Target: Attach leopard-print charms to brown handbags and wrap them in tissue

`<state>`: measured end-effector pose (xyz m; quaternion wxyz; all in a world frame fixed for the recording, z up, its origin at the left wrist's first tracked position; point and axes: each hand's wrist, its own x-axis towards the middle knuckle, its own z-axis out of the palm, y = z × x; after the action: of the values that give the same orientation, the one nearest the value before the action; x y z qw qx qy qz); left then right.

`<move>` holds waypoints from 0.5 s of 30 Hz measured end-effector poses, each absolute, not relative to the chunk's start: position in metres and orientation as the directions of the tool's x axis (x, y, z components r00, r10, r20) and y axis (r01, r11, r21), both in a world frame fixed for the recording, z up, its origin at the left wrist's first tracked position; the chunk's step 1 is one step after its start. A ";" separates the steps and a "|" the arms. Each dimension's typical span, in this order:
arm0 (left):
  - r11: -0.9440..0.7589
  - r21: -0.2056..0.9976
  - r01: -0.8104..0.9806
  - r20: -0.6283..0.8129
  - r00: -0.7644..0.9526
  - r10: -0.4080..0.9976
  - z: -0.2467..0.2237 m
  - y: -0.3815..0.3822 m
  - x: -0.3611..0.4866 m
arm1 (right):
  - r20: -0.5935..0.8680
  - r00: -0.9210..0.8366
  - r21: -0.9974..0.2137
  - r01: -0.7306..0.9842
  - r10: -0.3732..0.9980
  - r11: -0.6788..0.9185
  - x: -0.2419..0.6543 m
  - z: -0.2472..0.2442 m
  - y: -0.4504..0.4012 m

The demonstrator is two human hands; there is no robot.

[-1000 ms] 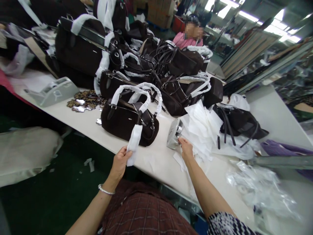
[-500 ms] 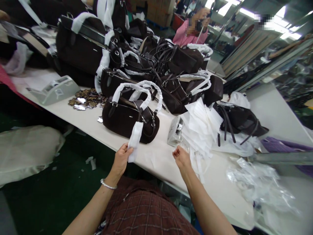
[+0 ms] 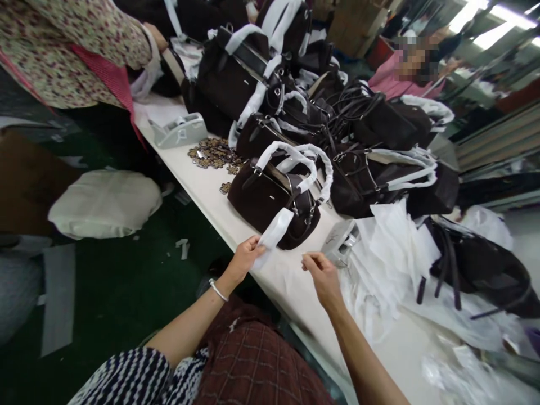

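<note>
A dark brown handbag (image 3: 270,197) stands near the table's front edge, its two handles (image 3: 310,160) wound in white paper. From its side hangs a flat strip of white wrapping paper (image 3: 276,228); whatever it covers is hidden. My left hand (image 3: 244,259) pinches the lower end of this strip between thumb and fingers. Just right of it, my right hand (image 3: 323,275) is closed with thumb against fingers, apart from the strip; what it holds, if anything, is too small to tell. Behind that hand sits a grey tape dispenser (image 3: 340,242).
White paper sheets (image 3: 390,253) lie right of the dispenser. More dark bags (image 3: 392,121) are heaped behind. Flower-shaped metallic pieces (image 3: 213,152) and a second dispenser (image 3: 181,130) sit at left. A person in a flowered sleeve (image 3: 105,34) works there. Clear plastic (image 3: 468,365) lies at right.
My view has swung left, bringing the flowered sleeve into sight. My right hand has moved away from the tape dispenser towards the strip, which my left hand still holds, now tilted more.
</note>
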<state>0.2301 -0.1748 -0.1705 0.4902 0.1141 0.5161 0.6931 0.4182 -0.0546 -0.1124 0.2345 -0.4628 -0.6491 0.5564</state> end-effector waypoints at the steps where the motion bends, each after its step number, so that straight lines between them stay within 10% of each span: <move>1: 0.015 0.826 -0.564 -0.350 -0.492 0.797 -0.169 -0.175 0.229 | -0.173 -0.568 -0.940 0.339 0.805 0.037 0.398 -0.097 -0.059; 15: 0.013 0.919 -0.394 -0.238 -0.526 0.816 -0.153 -0.182 0.218 | -0.179 -0.717 -0.641 0.604 0.674 0.473 0.297 -0.073 -0.038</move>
<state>0.2180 -0.1821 -0.1529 0.4477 0.1907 0.5534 0.6760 0.2968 -0.0380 -0.0731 0.0494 -0.3730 -0.8567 0.3529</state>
